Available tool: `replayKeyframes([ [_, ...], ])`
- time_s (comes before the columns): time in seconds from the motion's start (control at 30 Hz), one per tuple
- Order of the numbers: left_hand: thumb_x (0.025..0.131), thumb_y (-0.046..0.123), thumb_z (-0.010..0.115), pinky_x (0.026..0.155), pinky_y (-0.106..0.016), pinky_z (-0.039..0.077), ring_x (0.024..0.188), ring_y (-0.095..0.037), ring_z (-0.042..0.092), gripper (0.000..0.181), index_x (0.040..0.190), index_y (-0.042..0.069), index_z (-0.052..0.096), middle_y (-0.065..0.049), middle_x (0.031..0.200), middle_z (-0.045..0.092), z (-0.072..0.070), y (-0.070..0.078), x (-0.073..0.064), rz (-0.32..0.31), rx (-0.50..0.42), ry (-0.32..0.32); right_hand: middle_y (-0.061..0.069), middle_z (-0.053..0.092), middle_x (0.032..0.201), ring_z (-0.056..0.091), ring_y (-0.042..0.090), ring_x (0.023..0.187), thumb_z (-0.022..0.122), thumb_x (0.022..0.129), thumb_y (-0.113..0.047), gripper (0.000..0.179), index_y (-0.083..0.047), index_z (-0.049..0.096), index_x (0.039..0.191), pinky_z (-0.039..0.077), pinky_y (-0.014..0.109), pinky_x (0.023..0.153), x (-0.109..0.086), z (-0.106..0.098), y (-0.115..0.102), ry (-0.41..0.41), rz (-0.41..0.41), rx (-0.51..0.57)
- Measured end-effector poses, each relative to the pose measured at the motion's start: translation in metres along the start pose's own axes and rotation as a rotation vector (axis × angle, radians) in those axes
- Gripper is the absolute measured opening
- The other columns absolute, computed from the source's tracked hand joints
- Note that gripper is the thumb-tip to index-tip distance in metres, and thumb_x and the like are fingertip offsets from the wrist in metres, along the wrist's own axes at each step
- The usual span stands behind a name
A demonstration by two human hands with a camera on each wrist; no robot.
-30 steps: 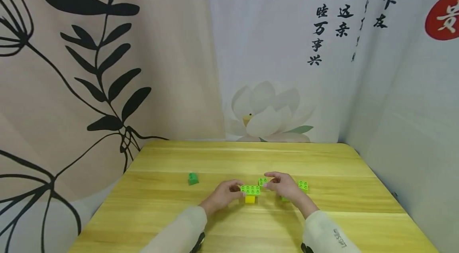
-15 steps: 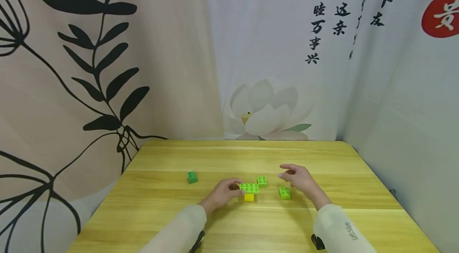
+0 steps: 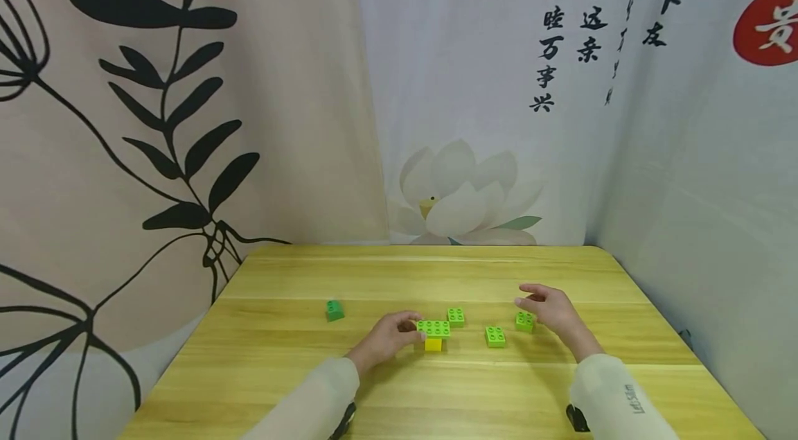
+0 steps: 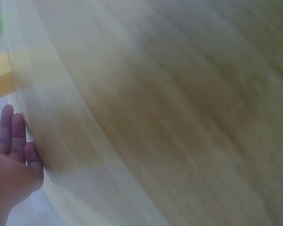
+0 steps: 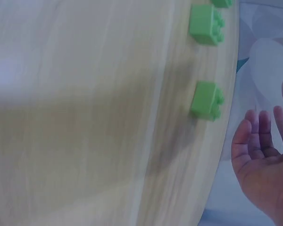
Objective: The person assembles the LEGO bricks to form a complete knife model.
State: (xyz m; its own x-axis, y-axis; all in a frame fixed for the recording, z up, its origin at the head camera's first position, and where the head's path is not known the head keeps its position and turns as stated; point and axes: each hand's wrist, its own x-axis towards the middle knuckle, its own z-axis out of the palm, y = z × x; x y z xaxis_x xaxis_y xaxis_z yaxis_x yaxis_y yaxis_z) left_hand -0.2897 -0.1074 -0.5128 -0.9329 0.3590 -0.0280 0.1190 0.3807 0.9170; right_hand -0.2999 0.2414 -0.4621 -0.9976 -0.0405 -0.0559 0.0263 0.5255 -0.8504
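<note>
My left hand (image 3: 386, 341) pinches the left end of a long light-green toy brick (image 3: 433, 327), which sits across a yellow brick (image 3: 433, 344). In the left wrist view the yellow brick (image 4: 2, 77) shows beyond the fingers; thumb and index finger are out of frame there. My right hand (image 3: 556, 316) hovers with loosely bent, empty fingers just above and beside a small light-green brick (image 3: 524, 322). Apart from it stand another small green brick (image 3: 495, 337) and one farther back (image 3: 456, 317). The right wrist view shows the empty hand (image 5: 266, 172) apart from the nearest green brick (image 5: 206, 100).
A darker green brick (image 3: 334, 310), tilted in appearance, lies on the left of the wooden table (image 3: 399, 274). Behind the table's far edge hangs a printed curtain (image 3: 312, 114); another light curtain (image 3: 698, 183) borders the right side.
My right hand has moved right, away from the stacked bricks, past the middle green brick to the rightmost one. My left hand stays on the long brick.
</note>
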Motion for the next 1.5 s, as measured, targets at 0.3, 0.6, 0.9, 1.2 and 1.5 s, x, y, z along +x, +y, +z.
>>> replayKeyframes([
  [0.3,0.092,0.028,0.072,0.078,-0.035,0.048,0.089,-0.018,0.057,0.037,0.125,0.012,0.065,-0.004,0.101,0.063,-0.001,-0.003,0.002,-0.002,-0.012,-0.009,0.027,0.054,0.126,0.054,0.032,0.101,0.065,0.098,-0.028,0.058,0.005,0.047,0.142,0.049,0.04,0.079,0.0,-0.011,0.019,0.01,0.038,-0.049],
  [0.6,0.093,0.025,0.072,0.079,-0.037,0.048,0.09,-0.019,0.057,0.036,0.125,0.01,0.065,-0.006,0.1,0.062,0.0,0.002,-0.002,-0.005,-0.005,0.004,0.03,0.049,0.133,0.051,0.037,0.112,0.065,0.097,-0.028,0.06,0.005,0.045,0.143,0.047,0.044,0.086,0.002,-0.009,0.036,-0.022,0.06,-0.06],
  [0.9,0.093,0.025,0.072,0.075,-0.034,0.047,0.088,-0.018,0.056,0.036,0.125,0.011,0.065,-0.005,0.101,0.062,-0.001,0.002,-0.004,-0.012,-0.009,0.002,0.029,0.053,0.128,0.051,0.038,0.114,0.067,0.096,-0.026,0.059,0.006,0.047,0.142,0.043,0.052,0.093,0.003,-0.004,0.043,-0.031,0.066,-0.09],
  [1.2,0.093,0.023,0.072,0.077,-0.038,0.048,0.092,-0.019,0.056,0.04,0.129,0.009,0.063,-0.005,0.103,0.062,0.0,-0.001,-0.002,0.001,0.003,0.012,0.027,0.055,0.125,0.051,0.039,0.113,0.07,0.093,-0.026,0.063,0.005,0.047,0.142,0.042,0.055,0.094,0.005,0.0,0.05,-0.037,0.066,-0.091],
  [1.5,0.093,0.024,0.072,0.074,-0.036,0.046,0.09,-0.019,0.056,0.038,0.128,0.011,0.064,-0.005,0.102,0.063,0.001,-0.002,-0.001,0.001,-0.003,0.012,0.026,0.054,0.125,0.051,0.038,0.112,0.072,0.092,-0.026,0.064,0.005,0.048,0.141,0.043,0.052,0.093,0.009,0.003,0.059,-0.042,0.069,-0.076],
])
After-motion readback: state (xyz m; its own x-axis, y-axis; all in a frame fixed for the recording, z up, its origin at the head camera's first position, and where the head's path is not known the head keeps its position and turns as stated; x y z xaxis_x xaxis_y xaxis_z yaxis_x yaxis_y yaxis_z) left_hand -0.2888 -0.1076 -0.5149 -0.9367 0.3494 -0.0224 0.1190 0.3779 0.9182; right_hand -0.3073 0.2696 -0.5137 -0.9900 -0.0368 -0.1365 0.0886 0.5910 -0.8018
